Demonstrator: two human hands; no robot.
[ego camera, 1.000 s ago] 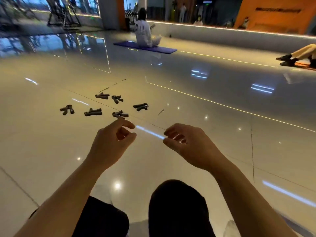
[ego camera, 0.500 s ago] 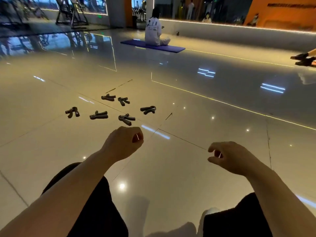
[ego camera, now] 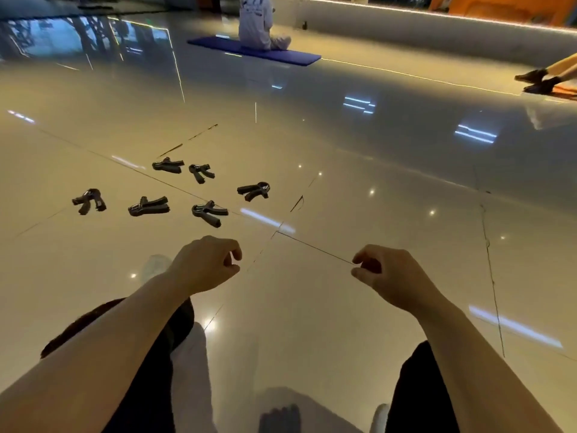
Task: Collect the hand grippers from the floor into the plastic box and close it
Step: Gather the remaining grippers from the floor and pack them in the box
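Both hands have drawn apart since a second ago, when they nearly met. Now the left hand and right hand hover over the glossy floor, fingers curled on nothing I can make out. Six hand grippers lie scattered beyond the left hand, untouched.

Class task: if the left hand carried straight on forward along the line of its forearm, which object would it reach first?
Most likely the nearest hand gripper, lying on the floor just ahead of the left hand. Depth is unclear, so the hand might pass above it.
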